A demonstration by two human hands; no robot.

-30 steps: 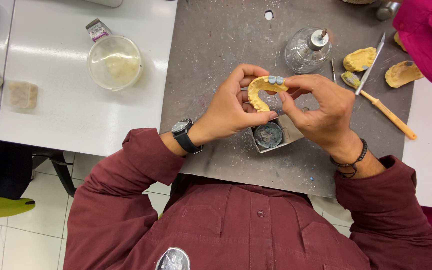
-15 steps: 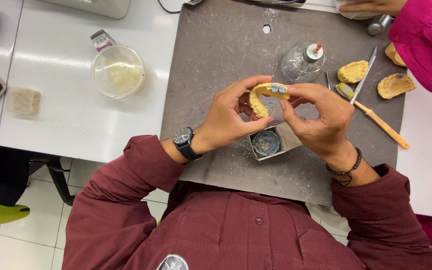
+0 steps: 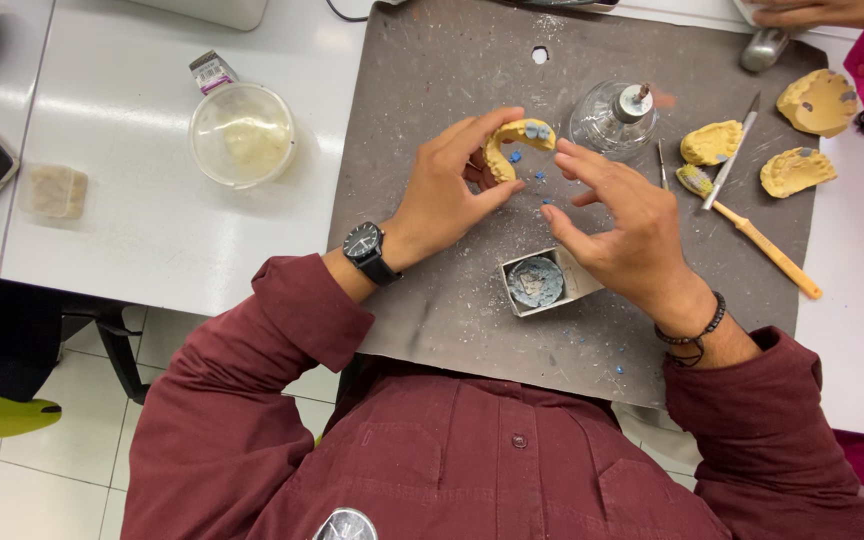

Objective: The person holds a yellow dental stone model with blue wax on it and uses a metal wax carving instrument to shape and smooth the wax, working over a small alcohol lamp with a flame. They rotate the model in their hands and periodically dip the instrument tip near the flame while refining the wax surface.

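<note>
Glass burner (image 3: 614, 118) and box (image 3: 542, 282) flank held cast (image 3: 514, 143).

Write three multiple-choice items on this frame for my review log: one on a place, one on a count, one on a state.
1. Where does the small box of blue-grey material lie?
A. on the white table by the phone
B. on the dark mat, below the two hands
C. inside the clear bowl

2. How many yellow dental casts lie on the mat at the right, apart from the one being held?
A. three
B. one
C. six

3. What is the state of the right hand?
A. clenched round the wooden-handled tool
B. flat on the mat
C. open, fingers spread, off the cast

Answers: 1 B, as the box sits on the dark mat under the hands. 2 A, three casts lie there. 3 C, only the left hand grips the held cast.
</note>
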